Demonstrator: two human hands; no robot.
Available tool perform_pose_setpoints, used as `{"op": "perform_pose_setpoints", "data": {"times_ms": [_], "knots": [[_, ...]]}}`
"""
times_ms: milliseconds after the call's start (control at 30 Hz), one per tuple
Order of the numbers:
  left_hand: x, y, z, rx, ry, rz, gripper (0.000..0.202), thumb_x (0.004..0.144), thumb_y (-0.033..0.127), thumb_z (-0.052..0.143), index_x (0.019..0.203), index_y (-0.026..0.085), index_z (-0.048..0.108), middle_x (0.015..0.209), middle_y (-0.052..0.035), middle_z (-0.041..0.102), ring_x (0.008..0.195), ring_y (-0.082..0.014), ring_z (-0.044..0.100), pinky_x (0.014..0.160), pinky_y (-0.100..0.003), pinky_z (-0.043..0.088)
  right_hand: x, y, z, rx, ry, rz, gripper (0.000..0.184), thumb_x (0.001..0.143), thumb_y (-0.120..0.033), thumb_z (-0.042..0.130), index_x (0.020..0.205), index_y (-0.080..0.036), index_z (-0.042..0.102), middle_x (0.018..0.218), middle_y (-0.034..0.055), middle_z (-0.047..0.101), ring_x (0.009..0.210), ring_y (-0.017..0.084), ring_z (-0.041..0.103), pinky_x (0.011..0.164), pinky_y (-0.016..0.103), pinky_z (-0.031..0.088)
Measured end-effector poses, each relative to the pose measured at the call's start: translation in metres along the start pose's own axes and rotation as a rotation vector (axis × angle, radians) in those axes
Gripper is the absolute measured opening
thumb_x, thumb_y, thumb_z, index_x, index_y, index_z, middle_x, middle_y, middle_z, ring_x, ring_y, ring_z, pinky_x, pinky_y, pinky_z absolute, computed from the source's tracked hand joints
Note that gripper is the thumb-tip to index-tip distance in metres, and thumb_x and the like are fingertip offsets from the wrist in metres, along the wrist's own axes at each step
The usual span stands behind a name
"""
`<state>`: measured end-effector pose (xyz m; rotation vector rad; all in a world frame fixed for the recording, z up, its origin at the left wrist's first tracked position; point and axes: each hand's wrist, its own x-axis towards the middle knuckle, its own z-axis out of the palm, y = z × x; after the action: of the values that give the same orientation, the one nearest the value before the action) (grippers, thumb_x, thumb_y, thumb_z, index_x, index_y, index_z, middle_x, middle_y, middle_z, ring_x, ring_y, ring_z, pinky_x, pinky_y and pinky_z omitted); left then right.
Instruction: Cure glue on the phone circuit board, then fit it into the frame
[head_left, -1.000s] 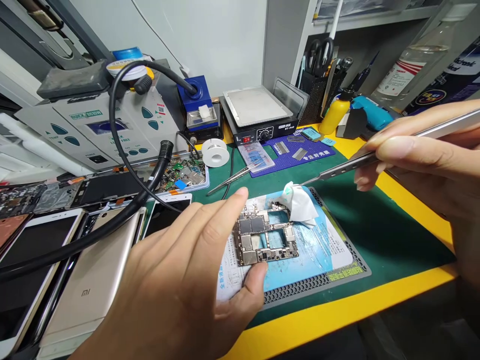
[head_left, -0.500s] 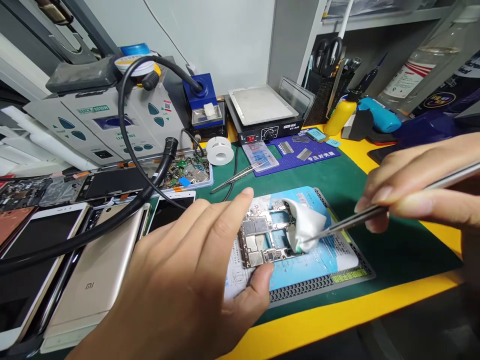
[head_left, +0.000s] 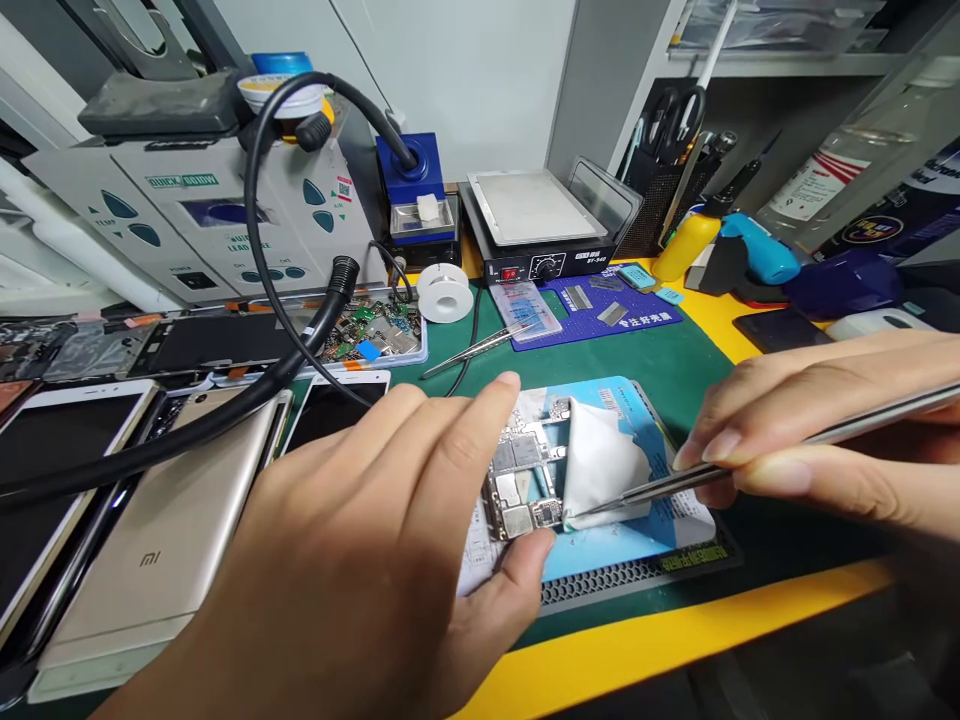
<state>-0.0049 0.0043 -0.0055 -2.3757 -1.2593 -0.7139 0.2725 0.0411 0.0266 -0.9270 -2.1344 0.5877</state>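
Observation:
My left hand (head_left: 390, 510) is closed on a phone circuit board (head_left: 521, 452), with a finger along its far side and the thumb at its near edge. Part of the board is hidden by the fingers. In my right hand (head_left: 795, 430) is a pair of metal tweezers (head_left: 675, 485), pinched between thumb and fingers. The tweezer tips press on the lower left corner of a white wipe (head_left: 606, 460). That wipe lies spread over the board's right end. Under the board is a blue and white printed sheet (head_left: 592, 560), on a grey perforated plate (head_left: 634, 582).
A second pair of tweezers (head_left: 480, 348) and a white spool (head_left: 445, 293) lie behind the board. Phones, including a gold one (head_left: 165, 510), line the left. A black hose (head_left: 262, 385) arches over them from a soldering station (head_left: 225, 220). A heating plate (head_left: 536, 208) stands at the back.
The right hand and tweezers have moved left and slightly down. The wipe, bunched up before, now lies flatter and covers the board's right end. The camera view has shifted slightly.

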Motion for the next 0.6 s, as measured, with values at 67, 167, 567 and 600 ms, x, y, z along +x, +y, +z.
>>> {"op": "perform_pose_setpoints", "data": {"times_ms": [67,167,567,600], "knots": [[0.0008,0.0,0.0001,-0.003,0.005,0.0,0.065,0.078,0.051,0.062,0.13,0.013,0.059,0.09,-0.0063,0.071,0.068,-0.0255,0.063,0.05,-0.044,0.054,-0.0013,-0.0002,0.0013,-0.005,0.003,-0.006,0.003,0.08,-0.028,0.081,0.082,-0.03,0.079,0.078,-0.0011,0.077,0.069,0.016,0.072,0.054,0.022,0.062],[0.0016,-0.0007,0.0002,-0.002,0.012,0.0,0.065,0.077,0.051,0.062,0.128,0.012,0.06,0.088,-0.0065,0.07,0.067,-0.0256,0.064,0.047,-0.043,0.053,-0.0038,-0.0013,0.0032,-0.042,0.036,0.002,0.003,0.08,-0.033,0.08,0.08,-0.029,0.079,0.076,0.0,0.077,0.074,0.019,0.073,0.056,0.026,0.063],[0.0007,0.0008,0.0002,-0.007,0.01,-0.011,0.068,0.072,0.052,0.067,0.127,0.013,0.06,0.088,-0.005,0.071,0.068,-0.0252,0.066,0.047,-0.044,0.055,-0.0048,-0.0071,-0.0003,-0.106,0.033,0.012,0.007,0.081,-0.038,0.078,0.082,-0.031,0.08,0.079,0.0006,0.077,0.072,0.018,0.073,0.057,0.026,0.063],[0.0002,0.0004,0.0005,-0.007,0.012,-0.007,0.068,0.072,0.052,0.067,0.127,0.013,0.06,0.09,-0.0051,0.071,0.07,-0.0252,0.066,0.048,-0.044,0.055,-0.0049,-0.0066,0.0004,-0.098,0.038,0.01,0.007,0.081,-0.038,0.078,0.081,-0.031,0.08,0.078,0.001,0.077,0.071,0.019,0.073,0.056,0.026,0.063]]}}
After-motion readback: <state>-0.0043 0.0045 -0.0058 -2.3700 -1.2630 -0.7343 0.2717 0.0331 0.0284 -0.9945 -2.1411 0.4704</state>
